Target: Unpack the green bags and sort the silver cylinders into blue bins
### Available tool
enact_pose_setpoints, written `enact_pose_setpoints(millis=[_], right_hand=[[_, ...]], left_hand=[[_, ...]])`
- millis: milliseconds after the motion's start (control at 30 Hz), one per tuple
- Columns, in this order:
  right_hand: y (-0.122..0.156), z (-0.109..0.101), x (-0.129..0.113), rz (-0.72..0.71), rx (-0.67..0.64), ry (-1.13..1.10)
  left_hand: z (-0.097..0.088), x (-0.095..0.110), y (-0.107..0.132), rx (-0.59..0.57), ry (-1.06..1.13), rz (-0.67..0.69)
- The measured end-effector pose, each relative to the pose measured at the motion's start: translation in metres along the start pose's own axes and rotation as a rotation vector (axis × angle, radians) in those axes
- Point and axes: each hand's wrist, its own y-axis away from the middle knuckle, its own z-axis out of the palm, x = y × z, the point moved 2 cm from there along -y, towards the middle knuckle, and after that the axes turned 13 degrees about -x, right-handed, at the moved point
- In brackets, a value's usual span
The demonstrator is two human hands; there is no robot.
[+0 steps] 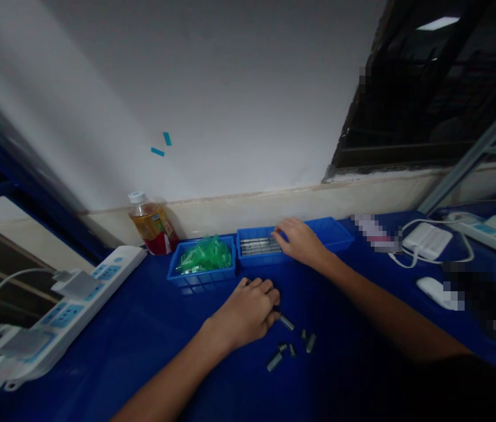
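The left hand, fingers curled shut, pinches a small grey metal cylinder against the near blue table to steady it. The right hand rests loosely spread fingers on stacked grey metal rods in the far blue plastic tray.

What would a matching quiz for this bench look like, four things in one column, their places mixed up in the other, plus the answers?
Things
1. green plastic pieces
2. metal rods
3. drink bottle
4. loose metal cylinders

Places
A. on the table beside the left hand
B. in the left blue tray
C. by the wall, left of both trays
D. in the right blue tray, under the right hand

Pairs: 1-B, 2-D, 3-C, 4-A
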Motion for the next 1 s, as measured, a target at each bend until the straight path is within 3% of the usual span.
enact_pose_setpoints(millis=[100, 367, 567, 733, 1000], right_hand=[[0.015, 0.0, 0.002, 0.075, 0.061, -0.014], [-0.007, 0.008, 0.009, 0.1, -0.306, -0.105], [-0.001, 0.01, 0.009, 0.187, -0.156, -0.075], [-0.002, 0.014, 0.013, 0.192, -0.292, -0.067], [0.015, 0.014, 0.007, 0.214, -0.112, -0.103]], left_hand=[[0.0, -0.011, 0.004, -0.021, 0.014, -0.003], [0.005, -0.011, 0.005, 0.001, 0.027, 0.01], [0.007, -0.013, 0.005, 0.004, 0.066, 0.009], [0.01, -0.019, 0.002, 0.011, 0.144, 0.063], [0.02, -0.03, -0.006, 0.273, 0.47, 0.076]])
